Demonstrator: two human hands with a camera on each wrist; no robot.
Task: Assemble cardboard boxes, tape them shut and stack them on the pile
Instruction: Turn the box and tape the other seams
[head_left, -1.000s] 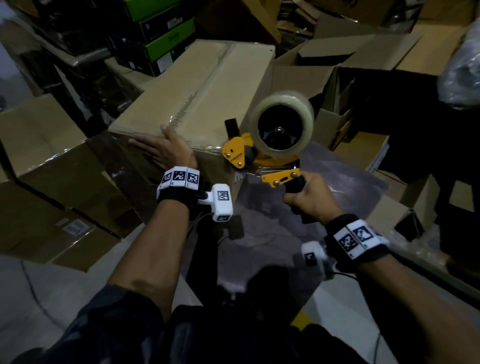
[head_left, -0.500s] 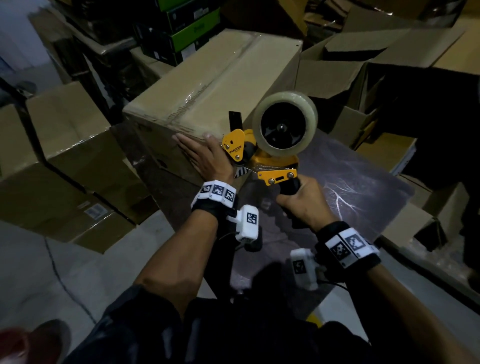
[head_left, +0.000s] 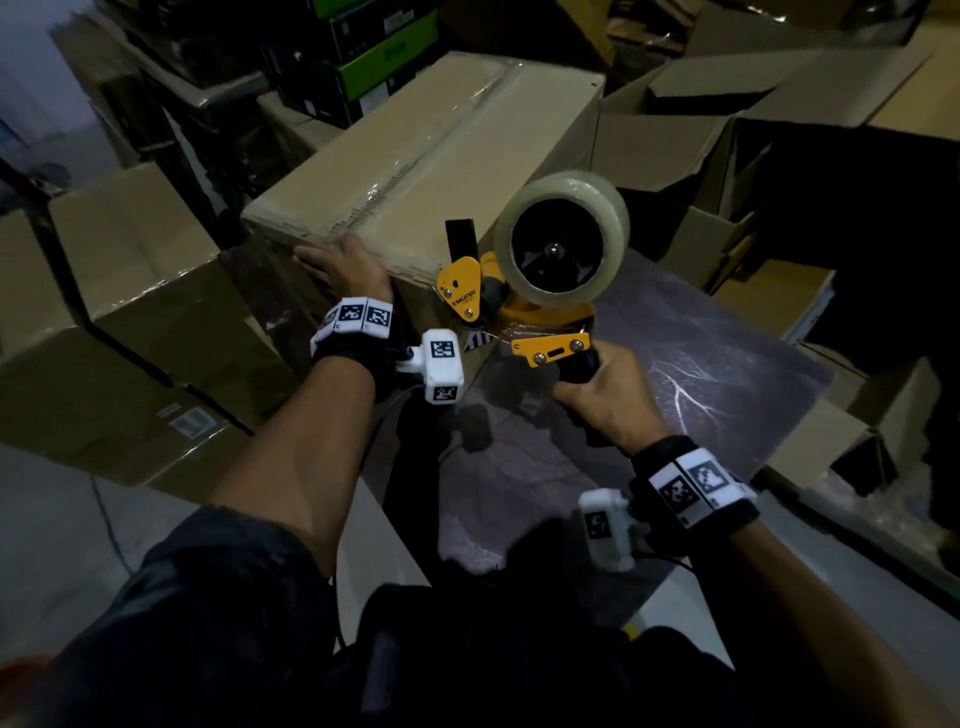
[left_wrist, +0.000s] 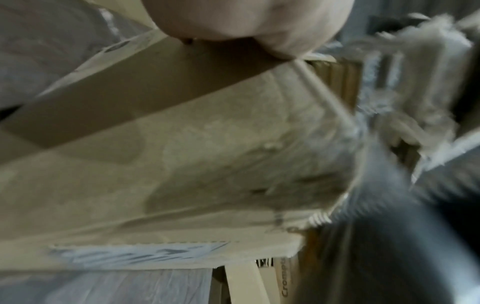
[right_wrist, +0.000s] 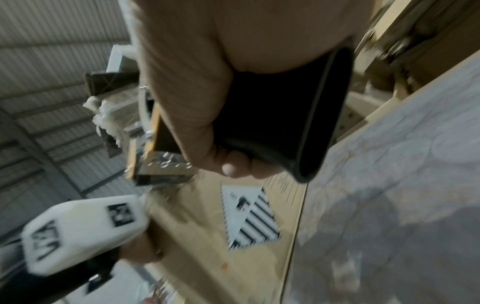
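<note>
A closed brown cardboard box (head_left: 441, 171) lies on the dark marbled table (head_left: 701, 364), clear tape running along its top seam. My left hand (head_left: 337, 262) presses flat on the box's near left corner, fingers straight; in the left wrist view the palm (left_wrist: 246, 22) sits on the box edge (left_wrist: 182, 164). My right hand (head_left: 602, 395) grips the black handle of a yellow tape dispenser (head_left: 524, 306) with a clear tape roll (head_left: 563, 239), held at the box's near face. The right wrist view shows fingers curled round the handle (right_wrist: 272, 123) above the box's label (right_wrist: 249, 214).
Stacked sealed boxes (head_left: 130, 322) stand low at the left. Open empty cartons (head_left: 701, 135) crowd the right and back. Black and green boxes (head_left: 363, 57) are piled at the far back. Grey floor (head_left: 62, 545) lies at the lower left.
My left hand slid from the box's top edge round to its near left corner. The view shifted so the box sits further right. The right hand keeps its grip on the dispenser.
</note>
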